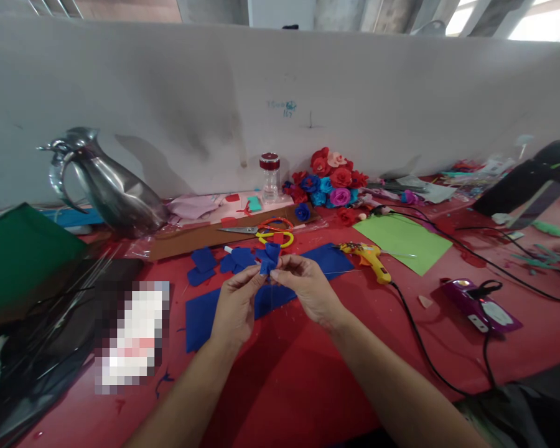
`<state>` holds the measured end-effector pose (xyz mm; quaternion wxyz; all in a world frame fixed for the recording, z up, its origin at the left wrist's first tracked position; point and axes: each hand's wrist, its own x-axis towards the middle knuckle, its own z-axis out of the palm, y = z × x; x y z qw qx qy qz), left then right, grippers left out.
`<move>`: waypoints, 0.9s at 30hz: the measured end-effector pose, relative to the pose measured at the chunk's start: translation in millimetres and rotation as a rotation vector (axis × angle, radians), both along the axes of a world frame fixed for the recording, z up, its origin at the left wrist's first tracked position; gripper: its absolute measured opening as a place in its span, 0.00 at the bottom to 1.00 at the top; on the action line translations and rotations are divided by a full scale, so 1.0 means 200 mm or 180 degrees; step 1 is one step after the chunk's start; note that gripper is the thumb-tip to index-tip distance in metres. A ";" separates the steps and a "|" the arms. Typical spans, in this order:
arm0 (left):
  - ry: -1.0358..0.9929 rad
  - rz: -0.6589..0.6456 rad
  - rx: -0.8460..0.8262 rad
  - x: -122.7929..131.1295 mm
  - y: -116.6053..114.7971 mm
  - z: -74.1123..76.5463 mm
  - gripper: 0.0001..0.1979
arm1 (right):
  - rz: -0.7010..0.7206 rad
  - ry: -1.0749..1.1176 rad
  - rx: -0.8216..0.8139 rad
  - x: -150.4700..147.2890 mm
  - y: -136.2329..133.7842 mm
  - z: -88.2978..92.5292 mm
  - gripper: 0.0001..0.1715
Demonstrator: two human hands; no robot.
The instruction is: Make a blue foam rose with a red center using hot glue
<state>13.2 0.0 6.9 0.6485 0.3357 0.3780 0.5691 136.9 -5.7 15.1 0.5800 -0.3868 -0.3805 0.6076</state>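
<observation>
Overhead, a stained white wall [261, 93] runs the whole width behind a red surface [284, 373] littered with craft scraps. At the far left lies a dark green sheet [18, 255], with a shiny metal jug [102, 186] standing behind it near the wall. Further right, a brown strip [200, 239] lies in front of a small jar with a red lid [270, 177], and yellow-handled scissors [270, 233] rest on the strip's right end. Small blue cut pieces [203, 260] sit just above a large blue sheet [205, 314].

Over that sheet, the left hand [236, 305] and the right hand [308, 286] meet, and the fingers of both pinch a small folded blue piece [269, 256], held just above the surface at the middle of the view.

To the right, a heap of paper flowers [331, 180] leans at the wall. A yellow glue gun [371, 258] lies beside a light green sheet [404, 242], its black cable [420, 336] trailing toward the near edge. A purple device [483, 305] lies further right.

A pixelated patch [133, 336] at the lower left hides whatever lies there. Blue scribbles on the wall are too small to read. Both forearms are cut off by the bottom edge, and the clutter at the far right is blurred and partly out of frame.
</observation>
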 end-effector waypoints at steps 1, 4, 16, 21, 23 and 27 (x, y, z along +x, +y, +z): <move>0.0053 0.0006 0.0051 0.00 0.00 0.00 0.06 | -0.0021 -0.0002 0.0003 0.00 0.00 0.00 0.14; 0.0203 0.0060 0.0145 0.00 -0.01 0.00 0.07 | -0.0056 -0.0098 0.0032 0.00 0.00 -0.01 0.14; 0.0246 0.0295 0.0142 0.00 0.00 -0.01 0.11 | -0.0045 -0.0268 -0.0003 0.01 0.00 -0.01 0.10; 0.0284 0.0313 0.0216 -0.01 0.01 -0.01 0.09 | -0.0068 -0.0345 -0.0013 0.01 0.00 -0.01 0.09; 0.0286 0.0284 0.0239 -0.01 0.01 -0.01 0.08 | -0.0097 -0.0372 0.0009 0.01 0.00 -0.01 0.09; 0.0289 0.0319 0.0185 -0.01 0.00 0.00 0.07 | -0.0183 -0.0458 0.0068 0.00 -0.01 -0.01 0.07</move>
